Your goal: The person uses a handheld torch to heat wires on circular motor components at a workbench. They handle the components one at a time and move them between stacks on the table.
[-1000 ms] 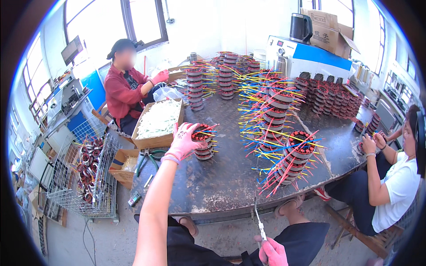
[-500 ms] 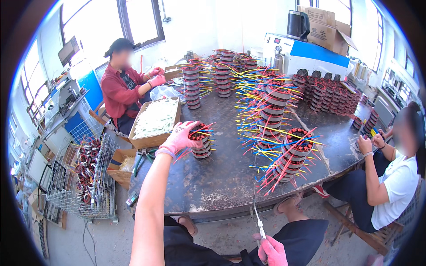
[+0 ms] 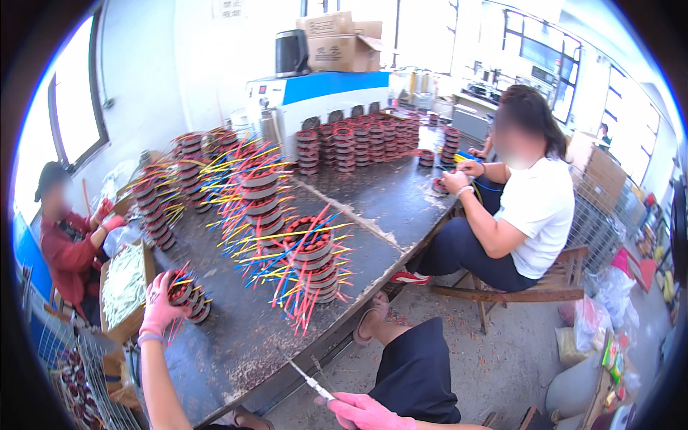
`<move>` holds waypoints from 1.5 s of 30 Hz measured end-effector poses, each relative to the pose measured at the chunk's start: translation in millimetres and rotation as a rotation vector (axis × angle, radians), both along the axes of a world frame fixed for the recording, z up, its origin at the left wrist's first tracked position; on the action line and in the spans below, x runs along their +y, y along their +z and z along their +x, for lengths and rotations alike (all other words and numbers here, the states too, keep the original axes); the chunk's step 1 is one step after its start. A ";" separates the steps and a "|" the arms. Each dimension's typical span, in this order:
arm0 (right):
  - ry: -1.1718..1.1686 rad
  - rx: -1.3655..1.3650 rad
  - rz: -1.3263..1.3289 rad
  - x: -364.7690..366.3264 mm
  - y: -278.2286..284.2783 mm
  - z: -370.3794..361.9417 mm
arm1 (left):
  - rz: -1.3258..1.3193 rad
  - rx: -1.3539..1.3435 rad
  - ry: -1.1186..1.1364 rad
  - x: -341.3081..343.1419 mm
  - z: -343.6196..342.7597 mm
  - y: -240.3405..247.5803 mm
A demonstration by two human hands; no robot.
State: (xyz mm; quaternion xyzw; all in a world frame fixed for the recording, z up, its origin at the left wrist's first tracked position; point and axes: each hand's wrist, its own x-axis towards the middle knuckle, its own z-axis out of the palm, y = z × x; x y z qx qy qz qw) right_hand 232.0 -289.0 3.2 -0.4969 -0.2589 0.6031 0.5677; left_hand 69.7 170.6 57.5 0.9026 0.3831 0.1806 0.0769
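At the table's near left, my left hand (image 3: pixel 163 304) in a pink glove is closed round the top of a short stack of wound motor stators (image 3: pixel 192 295). Red, blue and yellow wire ends stick out of it. My right hand (image 3: pixel 369 413), also gloved in pink, grips a slim tool (image 3: pixel 309 378) with a white section and a thin metal tip; its exact kind is unclear. It is held low, by the table's front edge. To the right of the short stack rises a taller stator stack (image 3: pixel 315 258) with many coloured leads.
Leaning columns of wired stators (image 3: pixel 261 193) stand farther back on the dark table (image 3: pixel 380 208). A carton of pale strips (image 3: pixel 123 287) sits at the left edge. Co-workers sit on the left and on the right (image 3: pixel 527 215). A blue-and-white machine (image 3: pixel 333 89) stands behind.
My view has swung to the right, shifting the scene leftward. The left hand still holds the short stack. The tool in my right hand now points up and to the left.
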 end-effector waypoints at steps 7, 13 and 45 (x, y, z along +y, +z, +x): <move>-0.005 -0.029 0.053 0.8 -2.5 -0.6 | -0.020 0.032 -0.015 4.7 8.9 3.6; -0.129 -0.091 0.052 3.0 20.8 -2.6 | -0.078 -0.078 -0.042 10.0 2.3 -2.0; -0.182 -0.099 0.149 -42.9 28.7 18.9 | 0.444 -0.151 0.088 -63.1 -67.8 -65.3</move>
